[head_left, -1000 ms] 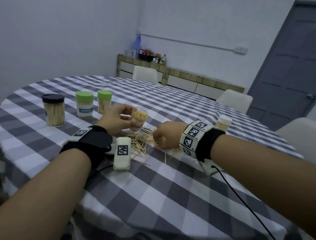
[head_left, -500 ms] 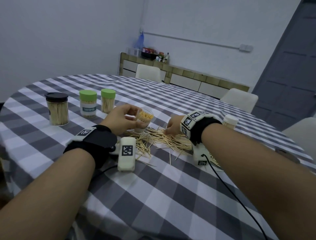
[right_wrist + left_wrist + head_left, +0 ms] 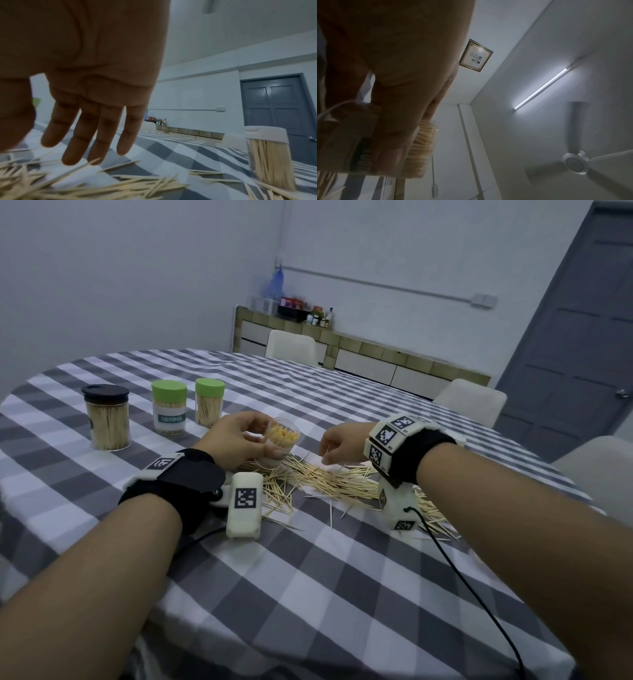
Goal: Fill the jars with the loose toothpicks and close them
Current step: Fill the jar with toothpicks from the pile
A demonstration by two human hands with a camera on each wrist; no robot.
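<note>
At the heap: the loose toothpicks [image 3: 329,481] lie scattered on the checked tablecloth [image 3: 308,577], and every place below is given from this heap.
Open jar: the clear jar [image 3: 279,445] is held tilted just over the heap's left end, mouth toward the right, already well stocked with sticks.
Left hand: the left hand [image 3: 236,445] has fingers and thumb wrapped round the jar; the left wrist view shows fingers across its label.
Right hand: the right hand [image 3: 89,83] hovers just above the heap's far middle, fingers [image 3: 77,135] straight and slightly spread, holding nothing.
Capped jars: a white-lidded jar [image 3: 268,161] stands full at the heap's right edge; a black-lidded jar [image 3: 107,417] and two green-lidded jars [image 3: 186,407] stand well to its left.
Step in hand: judged as gathering another bunch for the open jar.
Doing it well: rake sticks together until they lie parallel, pinch a modest bundle at mid-length, and feed it point-first into the tilted mouth; keep the jar low over the heap so strays fall back.
Risk: crossed sticks could jam at the rim.
Lid: the open jar's lid cannot be made out.
</note>
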